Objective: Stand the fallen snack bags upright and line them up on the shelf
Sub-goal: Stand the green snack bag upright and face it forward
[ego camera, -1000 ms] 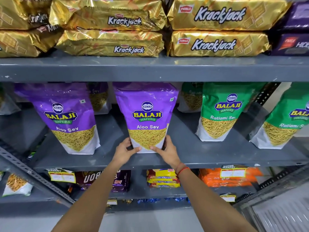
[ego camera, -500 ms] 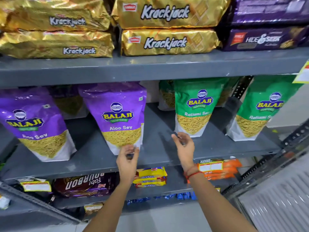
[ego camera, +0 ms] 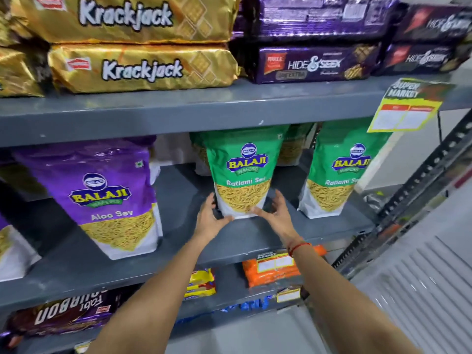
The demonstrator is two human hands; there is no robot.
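A green Balaji Ratlami Sev bag [ego camera: 242, 175] stands upright in the middle of the grey shelf [ego camera: 178, 241]. My left hand [ego camera: 210, 218] grips its lower left corner and my right hand [ego camera: 277, 213] its lower right corner, thumbs on the front. A second green bag [ego camera: 334, 180] stands upright to the right. More green bags [ego camera: 293, 146] sit behind, partly hidden. A purple Aloo Sev bag [ego camera: 102, 195] stands upright to the left, nearer the front edge. Another purple bag [ego camera: 10, 251] is cut off at the left border.
Gold Krackjack packs [ego camera: 143, 70] and purple Hide & Seek packs [ego camera: 311, 63] lie stacked on the shelf above. A price tag [ego camera: 406, 108] hangs from that shelf's edge. Below are orange packs [ego camera: 270, 273], yellow packs [ego camera: 201, 283] and a Bourbon pack [ego camera: 66, 312]. A slotted post [ego camera: 421, 180] bounds the right side.
Both hands let go of the purple Aloo Sev bag, moved right along the shelf and took hold of the green Ratlami Sev bag's base. The view panned right.
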